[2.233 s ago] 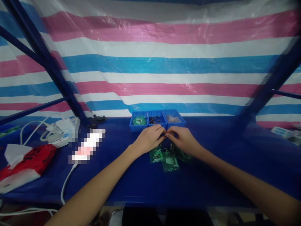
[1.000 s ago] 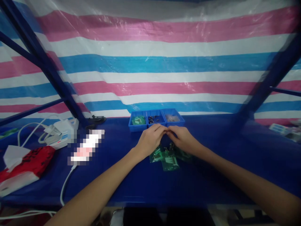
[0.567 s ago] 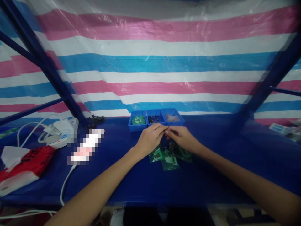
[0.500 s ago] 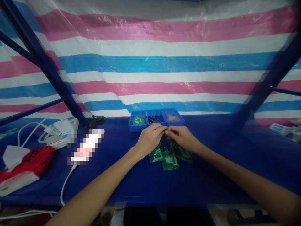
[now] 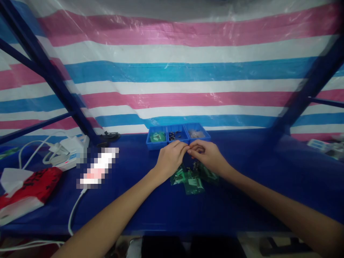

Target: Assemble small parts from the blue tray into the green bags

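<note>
My left hand (image 5: 170,158) and my right hand (image 5: 207,156) meet fingertip to fingertip over the blue table (image 5: 166,204), both pinched on something too small to make out. Just below them lie several small green circuit boards (image 5: 192,177) with tiny dark parts among them. Right behind the hands stands a row of three small blue bins (image 5: 177,134): the left one holds green boards, the middle one small dark parts, the right one pale parts.
At the left lie a white power strip with plugs and cables (image 5: 63,152), a blurred-out white object (image 5: 98,167) and a red and white bag (image 5: 24,191). A striped tarp (image 5: 177,71) hangs behind. Dark blue frame bars (image 5: 48,71) slant at both sides.
The hands stay together in the same pinch with only slight finger shifts. The view has drifted a little.
</note>
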{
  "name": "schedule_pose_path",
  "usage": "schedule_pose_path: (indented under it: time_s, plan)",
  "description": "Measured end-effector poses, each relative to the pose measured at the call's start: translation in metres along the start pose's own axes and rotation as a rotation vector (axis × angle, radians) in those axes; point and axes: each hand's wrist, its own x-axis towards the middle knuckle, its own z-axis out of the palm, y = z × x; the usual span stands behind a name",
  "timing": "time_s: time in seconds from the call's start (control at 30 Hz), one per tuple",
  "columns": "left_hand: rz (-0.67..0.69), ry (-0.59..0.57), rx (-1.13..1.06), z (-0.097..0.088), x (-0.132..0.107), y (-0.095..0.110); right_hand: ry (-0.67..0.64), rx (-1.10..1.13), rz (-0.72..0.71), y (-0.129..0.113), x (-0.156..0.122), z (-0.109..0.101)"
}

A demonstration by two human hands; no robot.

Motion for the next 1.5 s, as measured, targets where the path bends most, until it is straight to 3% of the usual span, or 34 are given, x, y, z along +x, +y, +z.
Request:
schedule_pose_path:
  time_s: [0.2,0.47,0.63,0.73,0.87,1.0,1.07,1.33,1.5]
  plan:
    - [0.013,-0.029,0.173,-0.002,0.0,-0.001,-0.004,-0.048,-0.034,-0.003,-0.001,0.001]
    - [-0.027,-0.043,0.078,-0.004,0.001,0.002,0.012,-0.076,-0.052,-0.007,-0.001,0.0]
    - [-0.114,0.026,-0.021,-0.008,0.005,-0.009,0.087,-0.398,-0.236,-0.002,0.034,0.0]
    - [-0.136,0.037,-0.001,-0.013,0.008,-0.02,0.073,-0.564,-0.234,0.005,0.064,0.006]
    - [-0.015,-0.135,0.029,-0.026,0.014,-0.032,0.059,-0.676,-0.249,0.01,0.074,0.004]
    - [0.05,-0.44,-0.091,-0.039,0.018,-0.037,-0.03,-0.63,-0.315,0.009,0.046,-0.011]
    - [0.039,-0.539,-0.151,-0.04,0.019,-0.036,-0.089,-0.615,-0.328,0.009,0.029,-0.015]
    - [0.046,-0.629,-0.175,-0.03,0.015,-0.032,-0.258,-0.715,-0.352,0.01,0.001,-0.004]
    - [0.073,-0.609,-0.213,-0.026,0.013,-0.03,-0.321,-0.742,-0.347,0.009,-0.004,0.0]
